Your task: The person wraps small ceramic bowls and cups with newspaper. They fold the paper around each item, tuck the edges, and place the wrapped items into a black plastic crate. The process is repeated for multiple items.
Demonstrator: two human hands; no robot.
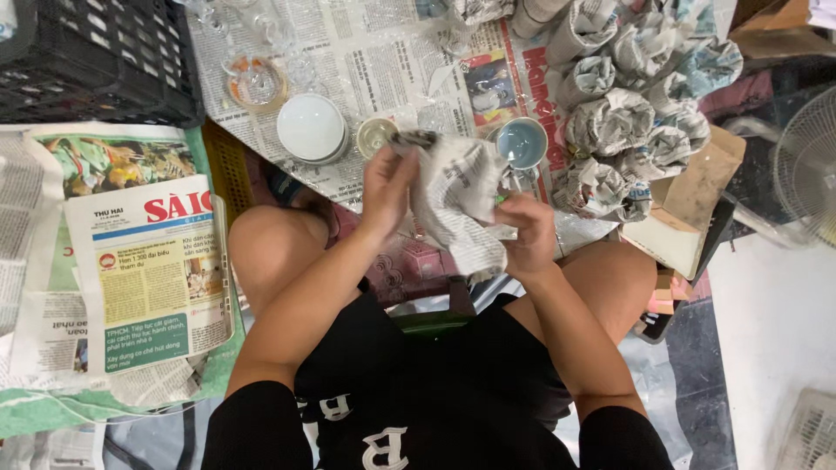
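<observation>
Spread newspaper sheets cover the floor in front of a seated person whose bare knees frame the work, and everything here is placed against the pale blue cup that stands on that paper. Just below and to the left of the blue cup, the person holds a crumpled newspaper bundle in mid-air above the lap. The left hand grips the bundle's upper left edge, its fingers clenched on the paper. The right hand, directly below the blue cup, closes around the bundle's lower right side, fingers curled into the paper; whatever is inside the wrapping is hidden. To the left of the blue cup stands a small cream cup, and further left a white bowl turned with its rounded side up. Above and left of that bowl, well apart from the blue cup, sit clear glass pieces. To the right of the blue cup, and above it, a heap of paper-wrapped bundles lies packed together, some resting on a piece of brown cardboard. Far to the left of the blue cup lies a stack of folded newspapers, with a black plastic crate above it. A white wire fan stands at the far right.
</observation>
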